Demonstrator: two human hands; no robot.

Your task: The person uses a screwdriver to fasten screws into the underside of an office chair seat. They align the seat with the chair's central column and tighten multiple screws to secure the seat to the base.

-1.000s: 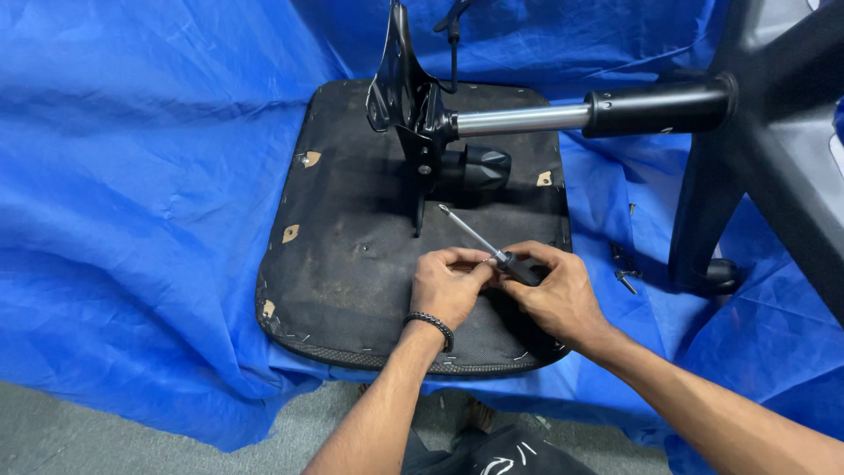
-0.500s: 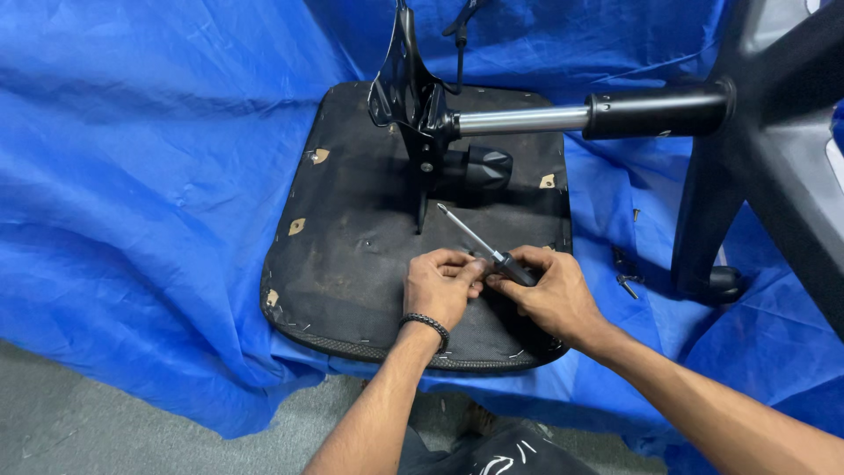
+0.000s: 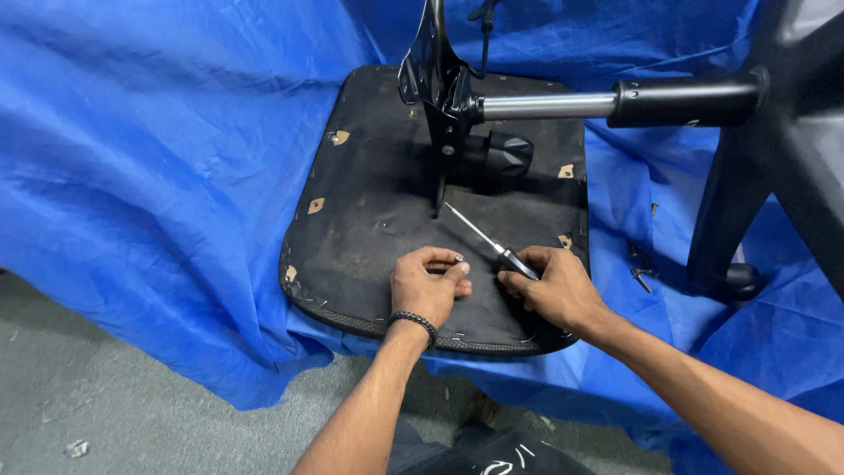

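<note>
An upturned black chair seat lies on a blue tarp, its underside facing up. My right hand grips the dark handle of a screwdriver, whose metal shaft points up and left toward the black tilt mechanism. My left hand rests on the seat's near edge beside it, fingers curled with thumb and forefinger pinched together; what they pinch is too small to tell. A black beaded bracelet sits on my left wrist.
A chrome and black gas cylinder runs right from the mechanism to the black chair base. Loose screws lie on the blue tarp right of the seat. Grey floor shows at the lower left.
My two hands have stayed close together on the seat's near edge. The left hand's fingers have curled in a little tighter. The view has shifted slightly.
</note>
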